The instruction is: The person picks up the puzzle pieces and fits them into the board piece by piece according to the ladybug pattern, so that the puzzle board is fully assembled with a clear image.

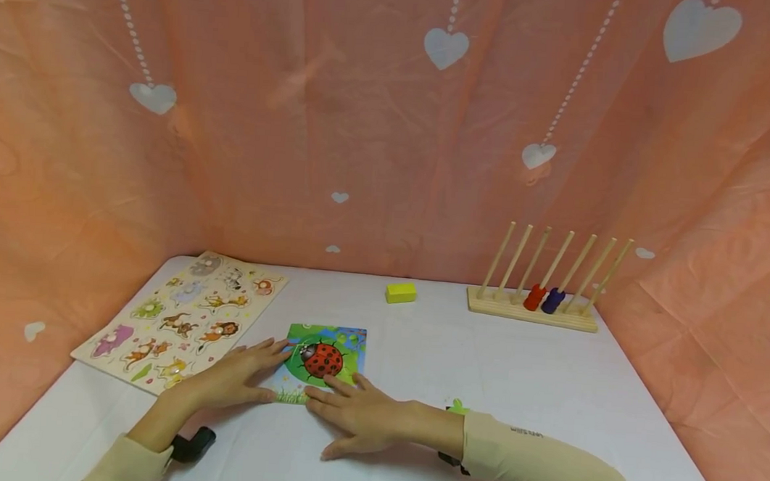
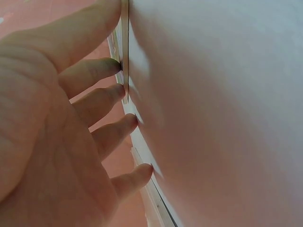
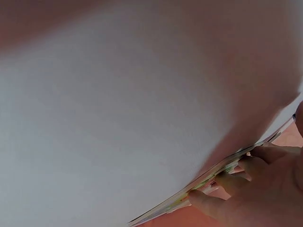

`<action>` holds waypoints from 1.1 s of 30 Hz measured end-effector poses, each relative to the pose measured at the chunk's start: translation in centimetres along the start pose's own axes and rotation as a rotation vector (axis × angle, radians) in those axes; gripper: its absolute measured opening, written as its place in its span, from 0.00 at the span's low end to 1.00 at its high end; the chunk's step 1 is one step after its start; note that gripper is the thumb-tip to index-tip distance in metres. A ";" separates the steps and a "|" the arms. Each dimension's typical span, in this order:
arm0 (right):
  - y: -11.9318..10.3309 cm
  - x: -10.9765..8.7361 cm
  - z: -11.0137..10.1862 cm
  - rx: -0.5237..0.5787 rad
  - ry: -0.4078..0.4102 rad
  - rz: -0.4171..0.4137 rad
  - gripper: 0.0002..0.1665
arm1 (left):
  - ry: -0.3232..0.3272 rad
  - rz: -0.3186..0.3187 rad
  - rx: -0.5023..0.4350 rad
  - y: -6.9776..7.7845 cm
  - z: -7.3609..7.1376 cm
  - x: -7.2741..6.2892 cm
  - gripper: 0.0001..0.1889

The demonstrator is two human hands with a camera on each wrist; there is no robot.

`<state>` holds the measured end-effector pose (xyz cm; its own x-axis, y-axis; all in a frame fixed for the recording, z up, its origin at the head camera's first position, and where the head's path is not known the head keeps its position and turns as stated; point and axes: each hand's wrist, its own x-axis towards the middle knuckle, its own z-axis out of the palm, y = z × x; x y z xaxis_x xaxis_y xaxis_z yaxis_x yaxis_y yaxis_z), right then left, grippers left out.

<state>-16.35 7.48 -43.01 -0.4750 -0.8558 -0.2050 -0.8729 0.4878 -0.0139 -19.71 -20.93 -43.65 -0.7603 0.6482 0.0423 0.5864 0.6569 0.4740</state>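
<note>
A thin square ladybird picture board (image 1: 323,359) lies flat on the white table in the head view, its red ladybird set on green and blue. At its left edge my left hand (image 1: 237,374) touches it with fingers and thumb spread. My right hand (image 1: 369,414) has its fingertips on the board's lower right part, thumb apart on the table side. In the left wrist view the left hand (image 2: 61,104) has its thumb and some fingertips at the board's thin edge (image 2: 125,52). The right wrist view shows the right hand's (image 3: 260,184) fingers along a thin coloured edge (image 3: 175,201).
A large animal peg puzzle (image 1: 186,299) lies at the left. A yellow block (image 1: 400,293) sits at the back. At the back right stands a wooden peg rack (image 1: 525,317) with red (image 1: 534,298) and purple (image 1: 553,301) pieces. Something small and green (image 1: 457,406) is partly hidden behind my right sleeve.
</note>
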 end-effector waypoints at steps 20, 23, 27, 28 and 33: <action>1.2 -0.7 0.0 0.305 -0.024 -0.038 0.50 | -0.018 0.005 0.013 0.0 0.1 0.1 0.37; 1.9 -1.4 -0.3 0.393 0.011 -0.041 0.47 | -0.021 -0.006 0.014 0.1 0.1 0.1 0.38; 3.3 -3.5 -0.6 0.448 0.031 0.022 0.45 | -0.024 -0.011 0.012 0.0 0.1 0.1 0.39; 3.7 -4.2 -0.6 0.463 0.031 0.047 0.46 | -0.025 -0.011 0.012 0.0 0.1 0.1 0.39; 5.5 -8.1 -0.8 0.542 0.019 0.176 0.47 | -0.028 -0.006 0.004 -0.1 0.1 0.1 0.40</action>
<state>-17.37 16.99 -40.60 -0.6143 -0.7542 -0.2320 -0.6005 0.6375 -0.4826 -19.80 -20.90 -43.72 -0.7556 0.6548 0.0153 0.5832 0.6619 0.4709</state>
